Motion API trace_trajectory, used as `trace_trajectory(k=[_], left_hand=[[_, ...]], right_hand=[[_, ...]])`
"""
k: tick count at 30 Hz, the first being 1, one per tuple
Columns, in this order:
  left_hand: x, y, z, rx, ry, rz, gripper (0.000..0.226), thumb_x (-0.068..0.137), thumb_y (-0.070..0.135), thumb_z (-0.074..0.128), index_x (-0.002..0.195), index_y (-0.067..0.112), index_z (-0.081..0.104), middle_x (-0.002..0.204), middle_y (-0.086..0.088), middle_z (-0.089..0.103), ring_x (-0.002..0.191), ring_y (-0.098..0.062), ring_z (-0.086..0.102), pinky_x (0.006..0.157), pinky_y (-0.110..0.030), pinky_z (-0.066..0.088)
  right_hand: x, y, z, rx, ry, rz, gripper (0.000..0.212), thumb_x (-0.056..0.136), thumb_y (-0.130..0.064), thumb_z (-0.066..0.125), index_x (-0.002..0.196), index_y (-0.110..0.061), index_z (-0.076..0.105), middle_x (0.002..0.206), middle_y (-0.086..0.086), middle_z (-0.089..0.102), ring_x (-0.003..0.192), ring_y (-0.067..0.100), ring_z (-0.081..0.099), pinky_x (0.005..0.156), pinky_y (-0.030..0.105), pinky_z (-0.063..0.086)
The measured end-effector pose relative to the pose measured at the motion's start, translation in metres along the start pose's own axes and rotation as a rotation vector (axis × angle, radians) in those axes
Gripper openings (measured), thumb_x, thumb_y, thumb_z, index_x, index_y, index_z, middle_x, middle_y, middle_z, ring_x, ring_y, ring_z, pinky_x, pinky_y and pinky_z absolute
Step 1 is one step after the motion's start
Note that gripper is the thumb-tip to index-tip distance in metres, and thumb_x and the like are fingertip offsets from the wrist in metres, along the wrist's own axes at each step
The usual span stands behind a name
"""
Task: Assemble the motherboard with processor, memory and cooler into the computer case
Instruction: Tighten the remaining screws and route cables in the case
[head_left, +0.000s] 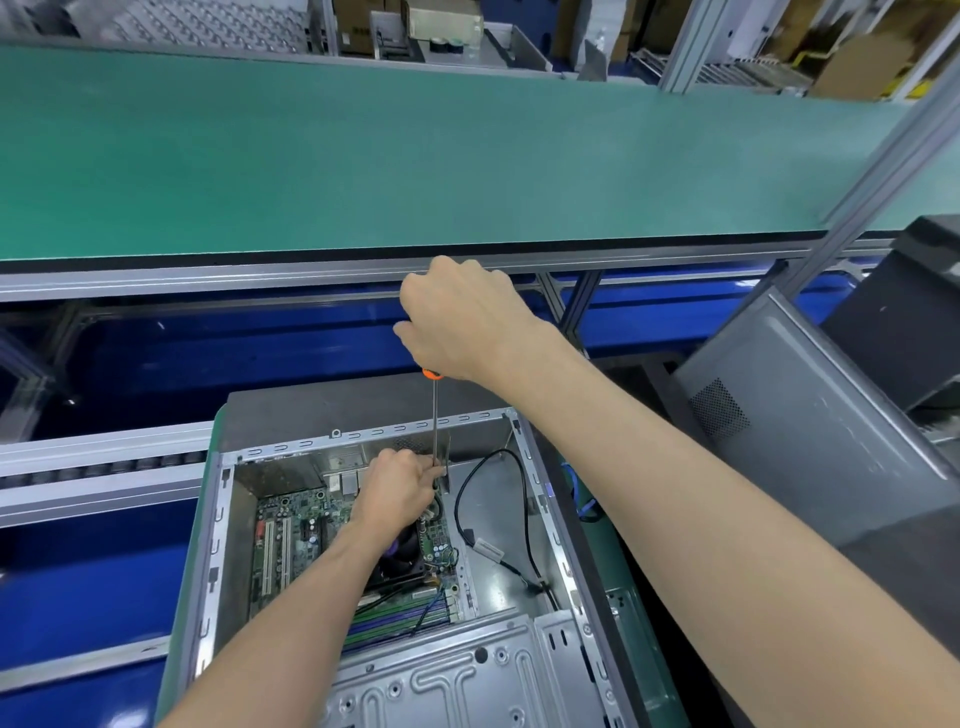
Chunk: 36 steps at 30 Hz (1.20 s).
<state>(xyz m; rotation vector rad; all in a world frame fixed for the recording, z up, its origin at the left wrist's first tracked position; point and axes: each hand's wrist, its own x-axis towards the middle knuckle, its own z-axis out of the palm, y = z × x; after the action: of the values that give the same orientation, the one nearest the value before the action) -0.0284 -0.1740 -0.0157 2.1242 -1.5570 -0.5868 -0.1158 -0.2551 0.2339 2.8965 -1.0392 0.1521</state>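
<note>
**Screwdriver held upright over the open case**

The computer case lies open on the bench's near edge, the motherboard flat on its floor. The right hand grips the handle of a screwdriver above the case's far wall. Below, the left hand pinches the shaft near its tip, beside the cooler.
</note>
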Motion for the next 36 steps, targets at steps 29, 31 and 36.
trace_trajectory(k=[29, 31, 36], left_hand=[[0.001, 0.000, 0.001, 0.000, -0.016, -0.021, 0.022, 0.094, 0.023, 0.059, 0.101, 0.020, 0.079, 0.096, -0.008, 0.077, 0.097, -0.032, 0.068, 0.085, -0.033, 0.053], [0.001, 0.000, 0.000, -0.001, -0.035, -0.025, 0.021, 0.093, 0.024, 0.060, 0.097, 0.018, 0.080, 0.092, -0.010, 0.077, 0.094, -0.033, 0.067, 0.082, -0.034, 0.053], [0.001, 0.003, -0.001, -0.010, -0.047, -0.022, 0.021, 0.093, 0.024, 0.061, 0.091, 0.016, 0.080, 0.087, -0.010, 0.076, 0.089, -0.034, 0.067, 0.079, -0.035, 0.054]], right_hand=[[-0.005, -0.003, -0.007, 0.174, -0.072, -0.080, 0.011, 0.076, -0.014, 0.057, 0.086, -0.010, 0.054, 0.087, 0.004, 0.051, 0.068, 0.023, 0.047, 0.052, 0.029, 0.028], [-0.004, -0.005, -0.001, 0.083, 0.001, -0.036, 0.024, 0.084, -0.014, 0.057, 0.069, -0.015, 0.038, 0.074, 0.000, 0.038, 0.058, 0.020, 0.037, 0.049, 0.028, 0.020], [-0.002, -0.006, 0.000, -0.083, 0.080, -0.040, 0.037, 0.089, -0.026, 0.056, 0.065, -0.019, 0.028, 0.069, -0.002, 0.031, 0.057, 0.020, 0.034, 0.051, 0.030, 0.019]])
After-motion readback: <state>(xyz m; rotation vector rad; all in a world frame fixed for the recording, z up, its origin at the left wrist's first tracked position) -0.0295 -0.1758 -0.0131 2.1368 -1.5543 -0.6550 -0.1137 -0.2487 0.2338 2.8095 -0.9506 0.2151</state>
